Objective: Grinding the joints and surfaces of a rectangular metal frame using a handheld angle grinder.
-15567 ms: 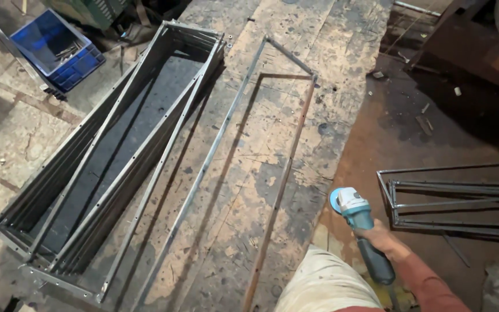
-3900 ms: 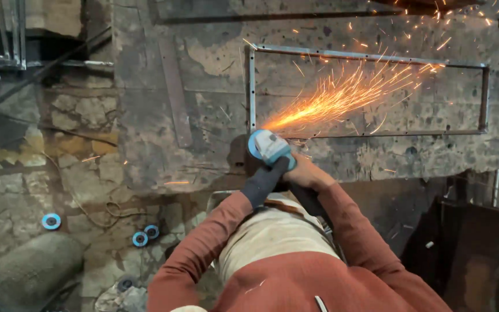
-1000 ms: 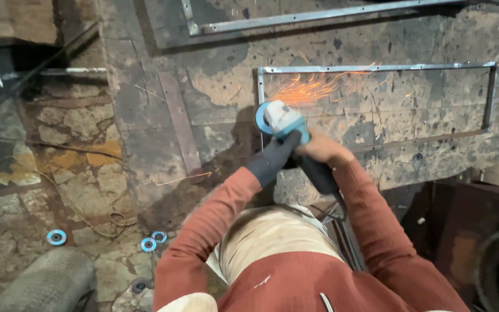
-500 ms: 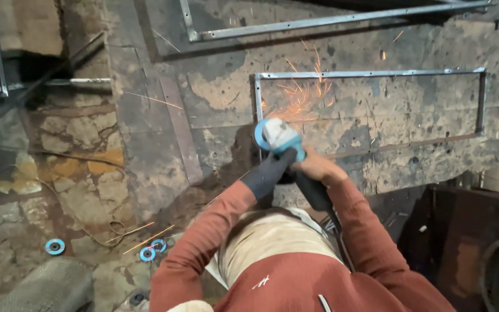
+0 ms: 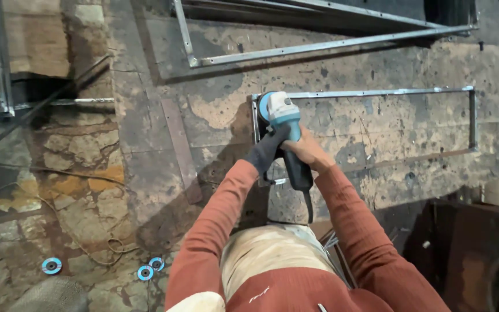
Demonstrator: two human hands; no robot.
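Holding angle grinder (image 5: 284,136) two-handed at the near-left corner of flat metal frame (image 5: 365,124) on worktop (image 5: 215,115).
Head view: gloved left hand (image 5: 265,153) and bare right hand (image 5: 307,153) both closed on grinder; frame's long axis runs right from the grip.

One angle grinder (image 5: 284,124) is seen at the centre of the frame, gripped by two hands: one gloved left hand (image 5: 265,151) and one bare right hand (image 5: 309,153). Two metal frames are counted on the surface: one rectangular frame (image 5: 472,115) and one larger frame (image 5: 319,46) above. Three blue discs (image 5: 145,272) are counted at lower left.
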